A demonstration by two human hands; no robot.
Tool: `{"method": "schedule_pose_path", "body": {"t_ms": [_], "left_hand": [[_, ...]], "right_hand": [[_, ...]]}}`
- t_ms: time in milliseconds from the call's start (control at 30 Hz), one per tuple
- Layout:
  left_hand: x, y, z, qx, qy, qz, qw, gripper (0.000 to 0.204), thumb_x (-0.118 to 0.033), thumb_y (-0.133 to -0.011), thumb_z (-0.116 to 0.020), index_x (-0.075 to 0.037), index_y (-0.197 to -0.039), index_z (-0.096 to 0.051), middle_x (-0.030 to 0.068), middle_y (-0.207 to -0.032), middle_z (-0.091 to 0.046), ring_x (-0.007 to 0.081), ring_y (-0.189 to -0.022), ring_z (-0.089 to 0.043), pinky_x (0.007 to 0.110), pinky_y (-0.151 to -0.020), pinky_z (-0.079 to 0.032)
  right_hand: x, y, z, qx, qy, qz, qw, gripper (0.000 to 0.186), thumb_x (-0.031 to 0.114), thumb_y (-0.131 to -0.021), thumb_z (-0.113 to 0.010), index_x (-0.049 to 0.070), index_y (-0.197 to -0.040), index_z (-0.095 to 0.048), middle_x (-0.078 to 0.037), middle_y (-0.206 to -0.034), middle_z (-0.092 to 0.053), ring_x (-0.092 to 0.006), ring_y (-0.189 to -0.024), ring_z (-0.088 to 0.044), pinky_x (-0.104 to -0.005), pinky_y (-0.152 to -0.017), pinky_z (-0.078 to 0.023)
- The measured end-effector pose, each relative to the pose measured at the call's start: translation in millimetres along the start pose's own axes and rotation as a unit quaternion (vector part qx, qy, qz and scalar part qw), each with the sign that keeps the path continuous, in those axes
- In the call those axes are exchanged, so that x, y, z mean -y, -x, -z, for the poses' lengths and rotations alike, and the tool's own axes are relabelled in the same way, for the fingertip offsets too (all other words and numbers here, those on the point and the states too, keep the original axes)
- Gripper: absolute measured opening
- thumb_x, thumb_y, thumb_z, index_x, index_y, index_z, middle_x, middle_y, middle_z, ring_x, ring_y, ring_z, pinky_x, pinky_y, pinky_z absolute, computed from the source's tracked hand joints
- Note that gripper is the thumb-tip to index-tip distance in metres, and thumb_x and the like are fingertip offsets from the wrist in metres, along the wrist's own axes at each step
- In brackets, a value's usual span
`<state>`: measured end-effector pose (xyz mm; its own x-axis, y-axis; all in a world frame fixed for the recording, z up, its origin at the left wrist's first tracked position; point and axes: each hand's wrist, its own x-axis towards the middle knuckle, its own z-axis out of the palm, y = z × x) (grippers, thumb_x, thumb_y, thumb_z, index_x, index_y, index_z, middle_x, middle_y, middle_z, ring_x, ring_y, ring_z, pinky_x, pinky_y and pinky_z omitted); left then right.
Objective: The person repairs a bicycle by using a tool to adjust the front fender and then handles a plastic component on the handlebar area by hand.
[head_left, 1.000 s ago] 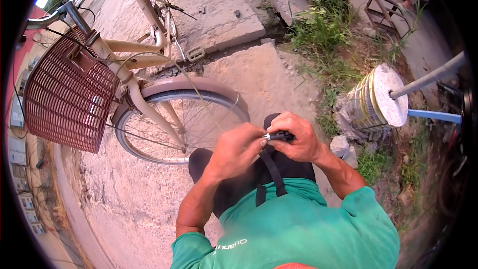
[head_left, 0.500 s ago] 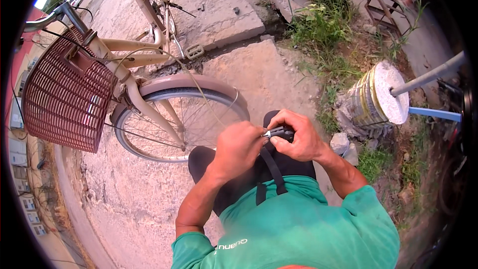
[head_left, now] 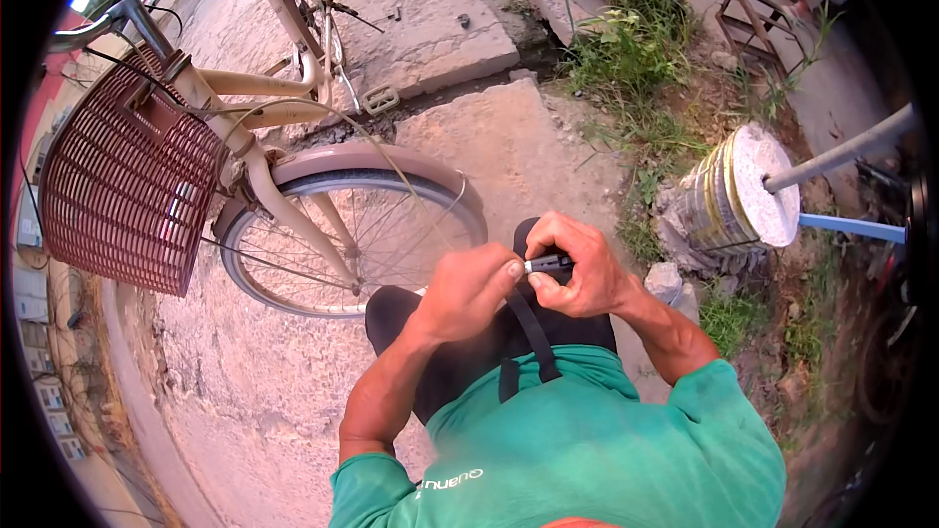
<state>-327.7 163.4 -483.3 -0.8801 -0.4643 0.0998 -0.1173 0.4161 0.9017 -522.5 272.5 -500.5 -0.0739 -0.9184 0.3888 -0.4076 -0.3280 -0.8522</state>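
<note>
The bicycle (head_left: 259, 83) takes the upper left, its basket (head_left: 127, 176) left of its front wheel (head_left: 386, 240). At centre, above the thighs (head_left: 455, 367), a fitting (head_left: 552, 265) sits in the right hand's (head_left: 594, 269) fingers, just right of the left hand (head_left: 465, 295). Right of both hands stands a block (head_left: 719, 191) with a pole (head_left: 846, 147) in it; grass (head_left: 631, 49) grows at upper right of centre.

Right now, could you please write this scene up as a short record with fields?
Right hand: grips a small black part
Left hand: closed at the part's silver end; exact grip hidden
Cable: thin, runs from the bicycle toward the left hand
Bicycle: cream, with a brown basket at its front
Person's right: white-topped cylinder with a pole in it
</note>
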Motion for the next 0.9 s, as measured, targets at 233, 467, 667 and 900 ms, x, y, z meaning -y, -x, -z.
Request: {"method": "schedule_pose_path", "body": {"t_ms": [233,467,667,900], "left_hand": [[5.1,-1.1,4.0,0.032,0.056,0.065,0.996,0.021,-0.016,-0.104,-0.06,0.001,-0.096,-0.067,0.0088,-0.077,-0.065,0.0164,-0.066,-0.064,0.032,-0.059,-0.05],[10.4,-7.1,-3.3,-0.081,-0.04,-0.074,0.993,0.018,0.003,-0.087,-0.075,0.001,-0.103,-0.069,0.0107,-0.088,-0.067,0.021,-0.073,-0.066,0.034,-0.063,-0.051],[18.5,-12.3,-10.4,-0.109,-0.137,-0.184,0.967,0.025,0.005,-0.081,-0.076,-0.001,-0.104,-0.068,0.0113,-0.086,-0.065,0.0278,-0.07,-0.064,0.037,-0.061,-0.05],[20.2,-10.1,-13.0,-0.1,-0.135,-0.155,0.973,0.021,0.001,-0.083,-0.076,-0.001,-0.102,-0.067,0.0111,-0.081,-0.061,0.0278,-0.067,-0.061,0.038,-0.059,-0.048]], "right_hand": [[-5.9,-1.0,-4.2,-0.013,-0.014,0.027,0.999,0.027,0.002,-0.075,-0.073,0.003,-0.1,-0.064,-0.012,-0.091,-0.066,-0.0279,-0.081,-0.069,-0.0366,-0.072,-0.055],[-8.1,8.1,-1.9,-0.005,-0.066,-0.13,0.989,0.024,0.008,-0.082,-0.073,0.001,-0.103,-0.064,-0.011,-0.092,-0.068,-0.0212,-0.078,-0.069,-0.0337,-0.071,-0.055],[-10.6,12.6,-3.3,-0.006,-0.194,-0.234,0.953,0.03,0.014,-0.084,-0.074,0.0,-0.108,-0.063,-0.006,-0.091,-0.068,-0.0135,-0.081,-0.067,-0.033,-0.074,-0.056],[-14.5,17.4,-4.4,-0.022,-0.113,-0.201,0.973,0.03,0.011,-0.082,-0.075,0.002,-0.109,-0.064,-0.011,-0.096,-0.068,-0.0181,-0.085,-0.069,-0.0327,-0.075,-0.056]]}}
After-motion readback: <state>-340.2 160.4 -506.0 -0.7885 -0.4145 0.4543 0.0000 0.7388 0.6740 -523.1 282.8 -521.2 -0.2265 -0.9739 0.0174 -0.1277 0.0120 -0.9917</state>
